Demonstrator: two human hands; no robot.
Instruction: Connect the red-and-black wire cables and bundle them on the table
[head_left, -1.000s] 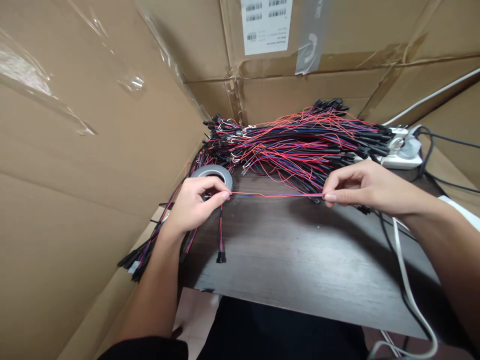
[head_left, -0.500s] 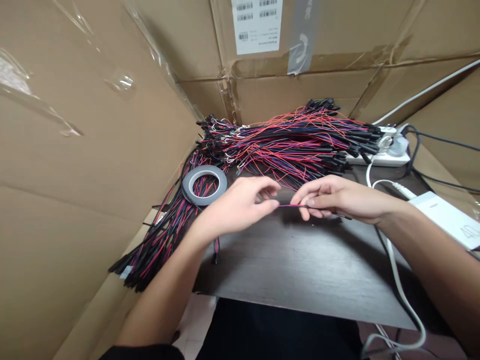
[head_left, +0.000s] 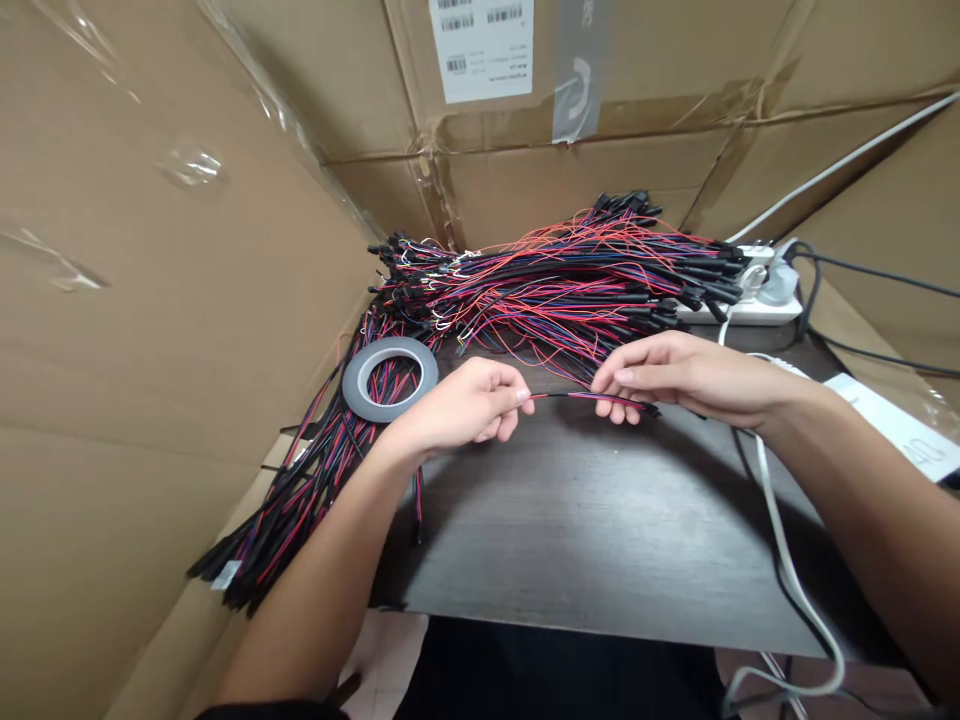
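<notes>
Between my hands runs a thin red and black wire harness, held just above the dark table. My left hand pinches its left part between thumb and fingertips. Around its right part are the fingers of my right hand, loosely bent, with a black end sticking out below them. A roll of grey tape lies left of my left hand, on a bundle of wires. Behind my hands is a large pile of red, blue and black wires with black connectors.
Cardboard walls stand at the left and back. A white power strip sits at the back right, with a white box nearer me. A white cable hangs over the front edge of the dark table.
My left hand has closed on the wire and shifted slightly left. My right hand has loosened its pinch, and the black end now shows below its fingers. The view has shifted a little.
</notes>
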